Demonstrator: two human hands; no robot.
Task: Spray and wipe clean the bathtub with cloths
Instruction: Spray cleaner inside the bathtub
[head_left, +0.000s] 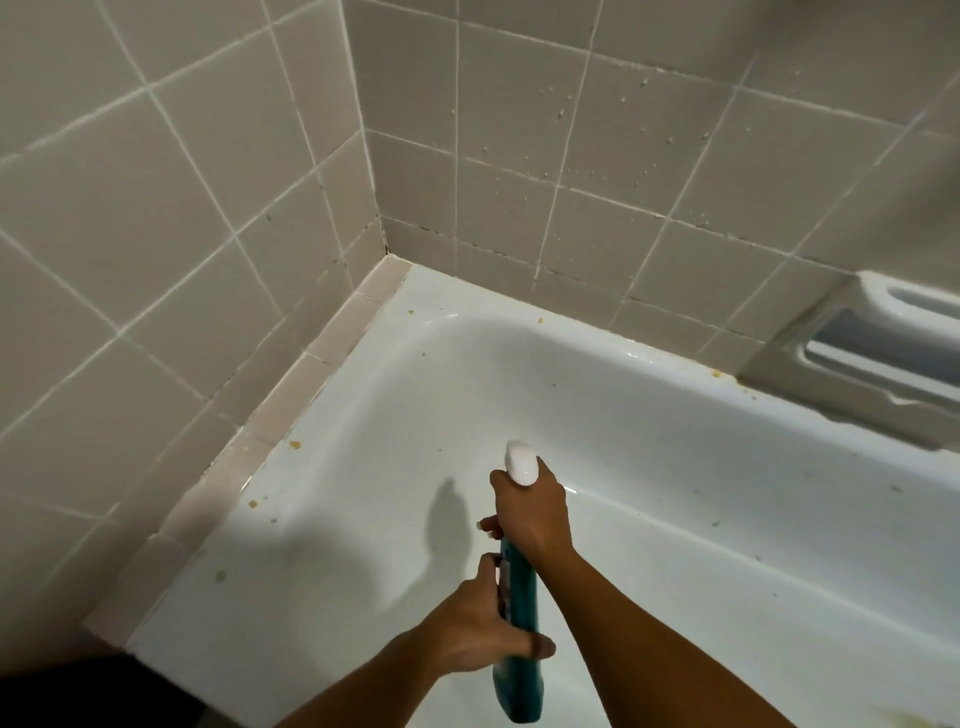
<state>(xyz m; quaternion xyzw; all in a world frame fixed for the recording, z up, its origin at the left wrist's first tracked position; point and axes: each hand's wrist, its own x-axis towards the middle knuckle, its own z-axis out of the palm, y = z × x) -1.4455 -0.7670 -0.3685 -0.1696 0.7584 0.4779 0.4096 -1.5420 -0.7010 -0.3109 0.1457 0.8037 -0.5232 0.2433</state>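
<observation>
While the right hand is gripping the spray bottle at its head and the left hand its body, it is pointing lengthwise from the near edge of the bathtub, seemingly toward the far-left corner

Teal spray bottle, white trigger head, airborne over near-left part of bathtub, head pointing to far-left corner. Bathtub white, glossy; yellowish specks on left rim, far rim, basin walls.
</observation>
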